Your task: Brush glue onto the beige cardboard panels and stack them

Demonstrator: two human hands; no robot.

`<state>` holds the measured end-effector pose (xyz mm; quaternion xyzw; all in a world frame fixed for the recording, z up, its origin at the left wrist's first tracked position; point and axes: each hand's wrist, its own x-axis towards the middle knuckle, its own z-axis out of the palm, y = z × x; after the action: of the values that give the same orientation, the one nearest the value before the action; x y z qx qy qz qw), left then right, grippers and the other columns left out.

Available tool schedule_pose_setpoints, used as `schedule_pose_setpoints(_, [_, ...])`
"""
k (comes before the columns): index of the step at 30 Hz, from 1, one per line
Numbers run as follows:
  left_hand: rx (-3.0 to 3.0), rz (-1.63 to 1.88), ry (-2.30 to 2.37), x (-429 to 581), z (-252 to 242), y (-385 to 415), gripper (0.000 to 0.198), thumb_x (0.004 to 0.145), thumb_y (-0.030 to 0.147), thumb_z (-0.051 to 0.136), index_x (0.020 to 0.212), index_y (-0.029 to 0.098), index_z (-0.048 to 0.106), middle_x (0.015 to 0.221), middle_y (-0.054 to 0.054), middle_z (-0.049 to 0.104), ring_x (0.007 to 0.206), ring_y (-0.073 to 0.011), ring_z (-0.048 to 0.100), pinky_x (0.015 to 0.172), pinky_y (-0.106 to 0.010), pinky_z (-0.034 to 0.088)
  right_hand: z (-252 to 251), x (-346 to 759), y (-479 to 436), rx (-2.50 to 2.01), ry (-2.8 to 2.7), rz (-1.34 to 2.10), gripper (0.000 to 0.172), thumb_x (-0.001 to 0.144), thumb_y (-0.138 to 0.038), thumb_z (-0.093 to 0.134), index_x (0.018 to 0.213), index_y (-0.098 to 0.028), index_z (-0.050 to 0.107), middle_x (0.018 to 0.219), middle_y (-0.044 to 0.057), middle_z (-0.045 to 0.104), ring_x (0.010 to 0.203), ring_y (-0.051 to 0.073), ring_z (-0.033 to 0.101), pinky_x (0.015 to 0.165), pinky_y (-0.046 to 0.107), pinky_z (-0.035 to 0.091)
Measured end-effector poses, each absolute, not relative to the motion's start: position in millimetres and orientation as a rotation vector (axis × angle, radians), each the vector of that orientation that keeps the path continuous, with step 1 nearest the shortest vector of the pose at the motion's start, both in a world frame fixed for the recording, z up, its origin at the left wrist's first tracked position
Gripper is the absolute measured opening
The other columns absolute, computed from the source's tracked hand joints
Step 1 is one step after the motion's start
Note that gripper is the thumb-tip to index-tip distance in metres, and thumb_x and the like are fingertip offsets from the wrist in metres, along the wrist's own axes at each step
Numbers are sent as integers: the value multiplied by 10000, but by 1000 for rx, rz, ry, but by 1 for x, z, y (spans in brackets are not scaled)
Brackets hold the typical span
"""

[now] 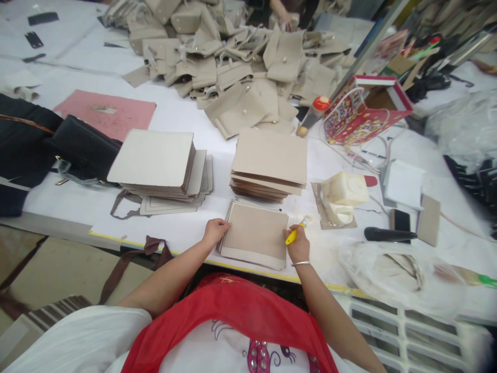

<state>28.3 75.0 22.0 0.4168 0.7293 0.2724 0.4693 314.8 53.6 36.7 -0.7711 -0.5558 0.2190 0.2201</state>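
Lying near the front edge of the white-covered counter (182, 226), a low stack of thin, beige, rectangular panels (256, 230) is sitting between the person's hands, which are resting apart at its opposite sides. The left hand (216, 231) is pinching the low stack's left edge, while the right hand (298, 247) is clasping a small brush with a yellow handle (291, 237) right beside its right edge. Just behind the low stack, a taller pile of beige rectangular boards (272, 150) is standing; behind and left of it, a pile of off-white, round-cornered panels (155, 155) is rising. To its right, a cream-coloured plastic container (345, 187) is resting on brown board (317, 199). Far behind it, a large heap of beige, flapped pieces (243, 111) is spreading.
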Motion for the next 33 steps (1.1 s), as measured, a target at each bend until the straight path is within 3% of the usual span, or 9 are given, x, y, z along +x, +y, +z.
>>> schedule_pose_setpoints(20, [1049, 541, 1872, 35, 22, 75, 281, 566, 444, 603, 548, 164, 584, 443, 14, 522, 417, -109, 414, 403, -221, 292, 50, 308, 61, -2328, -1761, 574, 185, 833, -300, 423, 978, -193, 464, 685, 19, 594, 588, 144, 531, 534, 225, 298])
schedule_pose_setpoints(33, [1308, 416, 1847, 24, 25, 85, 213, 627, 363, 597, 576, 159, 629, 545, -10, 588, 556, -138, 514, 524, -232, 345, 51, 301, 67, -2428, -1898, 512, 234, 835, -285, 441, 1031, -161, 467, 715, 48, 591, 617, 161, 544, 530, 246, 289])
